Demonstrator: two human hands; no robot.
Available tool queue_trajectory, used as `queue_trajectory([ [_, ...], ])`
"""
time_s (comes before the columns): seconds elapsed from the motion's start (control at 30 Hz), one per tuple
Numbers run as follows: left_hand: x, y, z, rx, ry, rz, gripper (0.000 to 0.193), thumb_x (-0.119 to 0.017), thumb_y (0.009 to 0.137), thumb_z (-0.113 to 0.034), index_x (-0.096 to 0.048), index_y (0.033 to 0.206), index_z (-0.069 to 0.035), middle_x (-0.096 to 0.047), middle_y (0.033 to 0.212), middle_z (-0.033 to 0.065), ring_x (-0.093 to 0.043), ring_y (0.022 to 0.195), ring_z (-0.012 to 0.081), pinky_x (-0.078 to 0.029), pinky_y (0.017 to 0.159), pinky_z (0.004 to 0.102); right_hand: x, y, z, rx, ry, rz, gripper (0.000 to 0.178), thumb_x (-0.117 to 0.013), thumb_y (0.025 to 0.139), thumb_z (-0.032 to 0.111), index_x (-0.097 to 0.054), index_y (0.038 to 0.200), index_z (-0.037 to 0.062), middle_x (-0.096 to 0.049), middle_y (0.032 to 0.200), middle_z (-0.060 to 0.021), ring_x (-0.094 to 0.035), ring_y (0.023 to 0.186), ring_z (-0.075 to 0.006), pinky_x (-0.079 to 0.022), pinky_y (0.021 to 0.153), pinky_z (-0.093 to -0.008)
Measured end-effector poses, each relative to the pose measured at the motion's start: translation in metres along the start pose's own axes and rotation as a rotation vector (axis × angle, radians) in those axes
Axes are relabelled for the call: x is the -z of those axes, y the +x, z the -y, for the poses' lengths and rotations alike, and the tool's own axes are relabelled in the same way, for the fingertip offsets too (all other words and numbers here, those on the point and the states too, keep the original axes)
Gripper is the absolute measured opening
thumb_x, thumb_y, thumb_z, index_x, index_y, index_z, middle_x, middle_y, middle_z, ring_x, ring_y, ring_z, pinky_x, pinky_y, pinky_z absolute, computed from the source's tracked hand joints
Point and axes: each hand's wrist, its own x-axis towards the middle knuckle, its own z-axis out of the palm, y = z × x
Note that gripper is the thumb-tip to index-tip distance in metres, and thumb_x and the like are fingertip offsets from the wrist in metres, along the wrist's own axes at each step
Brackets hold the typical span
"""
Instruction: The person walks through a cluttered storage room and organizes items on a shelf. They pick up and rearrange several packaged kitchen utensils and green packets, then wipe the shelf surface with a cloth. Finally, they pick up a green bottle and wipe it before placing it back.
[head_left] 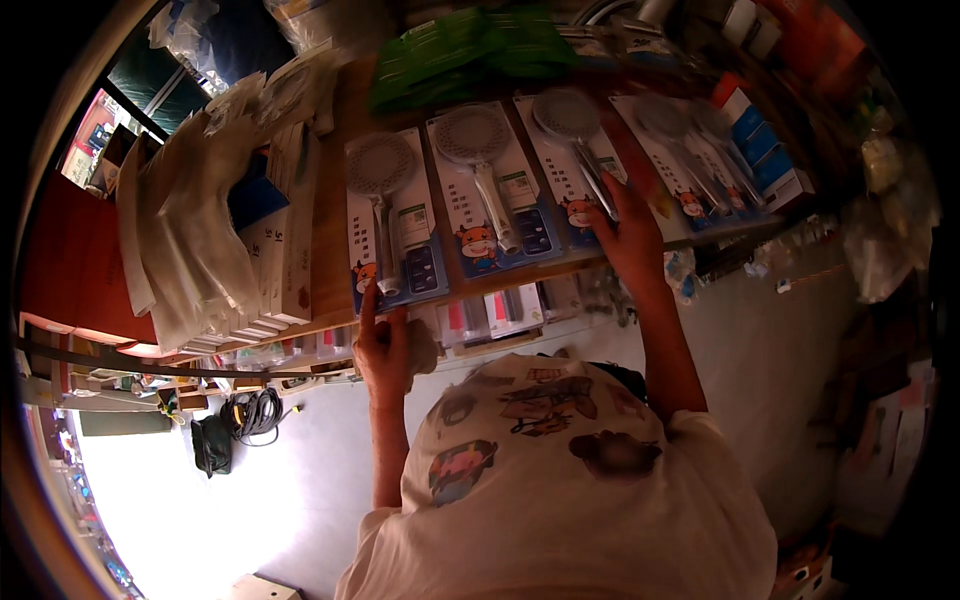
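Several carded shower-head packs lie side by side on a wooden shelf [330, 250]. My left hand [383, 345] reaches up from below, its forefinger touching the lower edge of the leftmost shower-head pack [393, 215]; the other fingers look curled around a small pale thing that I cannot identify. My right hand [628, 235] rests flat, fingers spread, on the lower right part of the third shower-head pack [575, 165]. Between them lies the second shower-head pack [490, 185], untouched. More such packs [690, 160] continue to the right.
Stacks of white boxes and bagged goods [230, 240] fill the shelf's left part. Green packets [460, 50] lie at the back. Blue and white boxes [765, 150] stand at the right. Small packaged items [500, 310] hang below the shelf edge. A black cable coil [255, 410] lies on the floor.
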Motion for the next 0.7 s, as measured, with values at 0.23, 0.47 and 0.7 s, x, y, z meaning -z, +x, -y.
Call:
queue_trajectory([
  [0.23,0.0,-0.001,0.001,-0.001,-0.034,0.005,0.051,-0.06,0.089,-0.013,-0.046,0.137,-0.011,-0.042,0.048,0.0039,-0.031,0.05,0.0068,-0.029,0.048,0.0227,0.052,0.019,-0.052,0.11,-0.152,-0.244,0.051,-0.064,0.087,0.03,-0.051,0.126,-0.0001,-0.056,0.121,-0.0213,-0.056,0.107,-0.0373,-0.045,0.09,-0.0423],
  [0.47,-0.001,-0.001,-0.002,0.0,-0.002,0.027,0.051,-0.058,0.09,-0.011,-0.044,0.139,-0.009,-0.042,0.049,0.0031,-0.031,0.05,0.0064,-0.029,0.048,0.0222,0.083,0.011,-0.136,-0.178,-0.161,-0.166,0.043,-0.061,0.088,0.024,-0.055,0.124,0.0029,-0.056,0.119,-0.0194,-0.057,0.105,-0.0358,-0.046,0.086,-0.0412],
  [0.7,-0.003,-0.001,0.004,-0.06,0.01,-0.003,0.051,-0.057,0.09,-0.012,-0.043,0.139,-0.008,-0.045,0.05,0.0045,-0.033,0.049,0.0065,-0.029,0.048,0.0219,0.064,0.003,-0.108,-0.178,-0.227,-0.14,0.043,-0.058,0.09,0.026,-0.052,0.128,0.0052,-0.058,0.114,-0.0159,-0.058,0.101,-0.0319,-0.047,0.084,-0.0404],
])
